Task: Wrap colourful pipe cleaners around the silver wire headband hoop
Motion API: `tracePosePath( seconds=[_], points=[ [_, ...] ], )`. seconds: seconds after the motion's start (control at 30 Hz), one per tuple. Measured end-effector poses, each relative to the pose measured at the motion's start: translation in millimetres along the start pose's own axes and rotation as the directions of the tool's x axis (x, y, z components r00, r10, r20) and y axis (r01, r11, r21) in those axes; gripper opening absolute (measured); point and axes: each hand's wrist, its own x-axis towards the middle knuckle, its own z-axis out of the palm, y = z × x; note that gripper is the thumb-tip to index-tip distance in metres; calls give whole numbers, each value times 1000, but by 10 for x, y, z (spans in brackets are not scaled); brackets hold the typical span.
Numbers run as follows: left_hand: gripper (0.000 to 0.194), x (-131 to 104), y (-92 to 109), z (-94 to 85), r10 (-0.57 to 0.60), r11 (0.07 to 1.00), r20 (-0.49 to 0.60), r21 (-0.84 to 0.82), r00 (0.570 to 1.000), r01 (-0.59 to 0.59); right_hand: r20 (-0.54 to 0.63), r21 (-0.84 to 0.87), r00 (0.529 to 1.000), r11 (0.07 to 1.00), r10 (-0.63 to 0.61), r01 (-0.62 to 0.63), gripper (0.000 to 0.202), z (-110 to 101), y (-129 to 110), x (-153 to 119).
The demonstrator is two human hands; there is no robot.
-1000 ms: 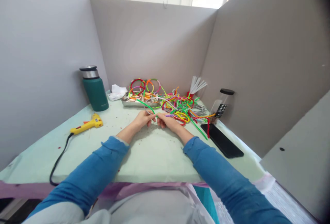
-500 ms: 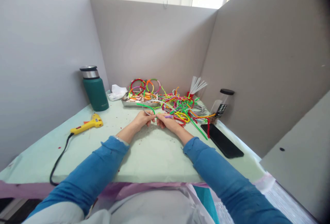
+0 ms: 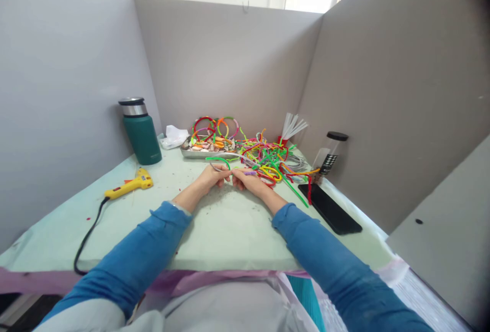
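Observation:
My left hand [image 3: 211,178] and my right hand [image 3: 247,179] meet fingertip to fingertip over the middle of the table, both closed in a pinch. Between them they grip fuzzy craft wires. A green fuzzy wire [image 3: 219,159] curves up and left from my left fingers, and a grey one loops beside it. Near my right fingers a short purple piece [image 3: 250,173] shows. The exact joint between the fingertips is hidden. Just behind my hands lies a metal tray [image 3: 209,154] of small flat pieces, and to its right a tangled pile of coloured wires [image 3: 268,153].
On the left are a yellow glue gun [image 3: 130,187] with a black cord and a green bottle [image 3: 142,135]. White tissue [image 3: 175,135] lies by the tray. A black phone [image 3: 332,212], a clear black-lidded bottle [image 3: 332,153] and white sticks [image 3: 293,128] are at the right. Grey partitions surround the table.
The green wire's free end has dipped slightly and shifted a little right. The pale grey wire above my hands has also dropped a little. Both hands stay in nearly the same place.

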Motion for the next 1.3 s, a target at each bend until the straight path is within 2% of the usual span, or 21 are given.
tracePosePath(
  seconds=[0.33, 0.47, 0.6, 0.87, 1.3],
  points=[
    [35, 9, -37, -17, 0, 997, 67, -79, 998, 5, -12, 95, 1000, 995, 17, -16, 44, -34, 32, 21],
    [35, 4, -25, -13, -5, 997, 50, -71, 999, 9, -3, 100, 1000, 995, 5, -5, 43, -32, 1, 13],
    [36, -8, 2, -2, 4, 998, 21, -66, 1000, -2, 4, 67, 1000, 998, -16, 16, 42, -35, -16, 3],
    [33, -17, 26, 8, 37, 999, 29, -31, 999, -36, 27, -8, 998, 999, -51, 52, 40, -43, 27, 3],
    [27, 19, -50, -19, -6, 999, -9, -32, 1000, 6, 6, -114, 999, 992, -44, 45, 41, -2, -112, -83]
  ],
)
